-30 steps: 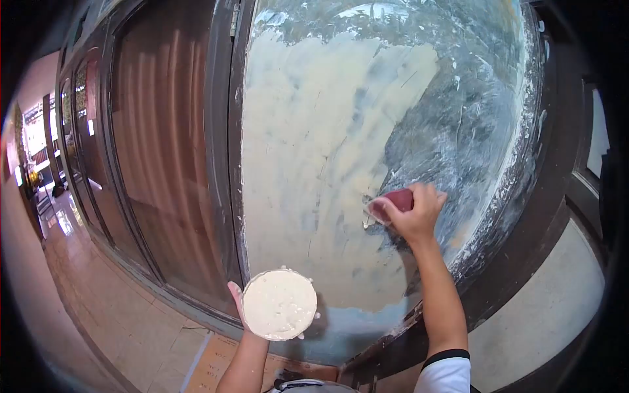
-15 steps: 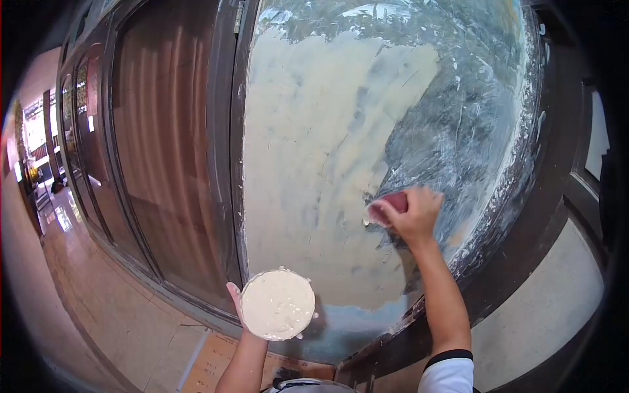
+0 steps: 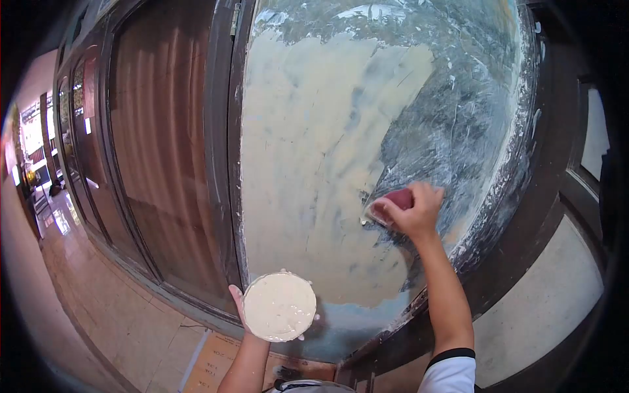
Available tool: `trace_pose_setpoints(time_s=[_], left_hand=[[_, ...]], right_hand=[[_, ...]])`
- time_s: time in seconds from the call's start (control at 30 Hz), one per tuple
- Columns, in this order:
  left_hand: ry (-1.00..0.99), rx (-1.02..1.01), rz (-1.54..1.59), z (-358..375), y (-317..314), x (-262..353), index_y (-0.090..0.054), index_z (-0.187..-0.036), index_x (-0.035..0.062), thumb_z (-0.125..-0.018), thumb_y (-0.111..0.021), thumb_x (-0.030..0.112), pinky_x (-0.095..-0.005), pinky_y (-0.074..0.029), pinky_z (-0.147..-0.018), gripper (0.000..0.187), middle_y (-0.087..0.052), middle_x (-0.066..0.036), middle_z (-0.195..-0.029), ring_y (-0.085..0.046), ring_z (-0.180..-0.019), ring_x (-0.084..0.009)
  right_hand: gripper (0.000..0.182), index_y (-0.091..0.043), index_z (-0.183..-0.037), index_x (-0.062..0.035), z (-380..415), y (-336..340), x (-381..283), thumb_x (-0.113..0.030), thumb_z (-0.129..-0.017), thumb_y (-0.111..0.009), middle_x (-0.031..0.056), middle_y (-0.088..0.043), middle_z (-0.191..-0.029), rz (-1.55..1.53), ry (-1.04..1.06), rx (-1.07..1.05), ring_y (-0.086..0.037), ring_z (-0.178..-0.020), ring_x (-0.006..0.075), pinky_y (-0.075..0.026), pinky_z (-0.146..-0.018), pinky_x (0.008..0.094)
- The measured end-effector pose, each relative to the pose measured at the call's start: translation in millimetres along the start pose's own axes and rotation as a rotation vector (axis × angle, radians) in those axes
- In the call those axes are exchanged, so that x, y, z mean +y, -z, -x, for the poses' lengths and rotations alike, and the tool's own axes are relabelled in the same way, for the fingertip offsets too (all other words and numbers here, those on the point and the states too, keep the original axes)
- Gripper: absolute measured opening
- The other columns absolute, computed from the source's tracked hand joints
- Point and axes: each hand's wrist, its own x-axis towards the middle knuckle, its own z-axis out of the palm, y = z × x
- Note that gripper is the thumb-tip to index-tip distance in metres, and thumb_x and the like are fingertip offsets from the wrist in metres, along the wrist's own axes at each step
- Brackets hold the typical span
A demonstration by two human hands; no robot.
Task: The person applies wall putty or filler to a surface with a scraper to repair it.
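In my right hand (image 3: 418,211) is a dark red putty spreader (image 3: 398,200), its pale, smeared edge against the wall panel (image 3: 452,144). The spreader sits where cream putty (image 3: 308,157) meets the bare grey-blue surface, with a small lump of putty at its lower left. My left hand (image 3: 240,306) holds up a round container of cream putty (image 3: 279,306) from below, fingers around its rim. The putty in it is lumpy on top. Most of the left fingers are hidden beneath the container.
Left of the panel stands a dark-framed glass door (image 3: 164,144) with a brown curtain behind it. A dark wooden frame (image 3: 517,216) borders the panel on the right. Cardboard (image 3: 213,363) lies on the tiled floor (image 3: 131,321) below.
The whole view has shifted very slightly. My right hand and the spreader stay at nearly the same spot on the wall, and my left hand still holds the container.
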Motion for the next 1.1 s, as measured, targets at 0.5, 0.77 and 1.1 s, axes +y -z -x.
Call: trace_pose_setpoints(time_s=[0.5, 0.77, 1.1], left_hand=[[0.029, -0.063, 0.013, 2, 4, 2, -0.025, -0.164, 0.0271, -0.070, -0.049, 0.100, -0.0897, -0.044, -0.080, 0.121, -0.016, -0.029, -0.166, -0.030, -0.131, -0.0776], [-0.031, 0.019, 0.004, 7, 3, 5, -0.029, -0.162, 0.0262, -0.069, -0.049, 0.100, -0.0888, -0.045, -0.080, 0.121, -0.017, -0.030, -0.166, -0.031, -0.132, -0.0763], [-0.002, -0.060, 0.015, 11, -1, 6, -0.027, -0.163, 0.0254, -0.070, -0.050, 0.099, -0.0891, -0.044, -0.082, 0.120, -0.018, -0.029, -0.166, -0.030, -0.132, -0.0763]], right_hand=[[0.052, -0.061, -0.077, -0.0117, 8, -9, -1, -0.051, -0.065, -0.092, 0.0037, -0.058, -0.075, 0.092, 0.080, -0.040, -0.054, -0.074, 0.0265, -0.036, -0.072, 0.0430], [0.054, -0.061, -0.078, -0.0119, 13, -12, -6, -0.055, -0.065, -0.091, 0.0048, -0.060, -0.078, 0.048, 0.074, -0.084, -0.055, -0.074, 0.0274, -0.036, -0.073, 0.0438], [0.053, -0.058, -0.073, -0.0135, 8, -6, -8, -0.053, -0.062, -0.092, 0.0029, -0.057, -0.071, 0.096, 0.184, -0.092, -0.054, -0.069, 0.0262, -0.034, -0.071, 0.0413]])
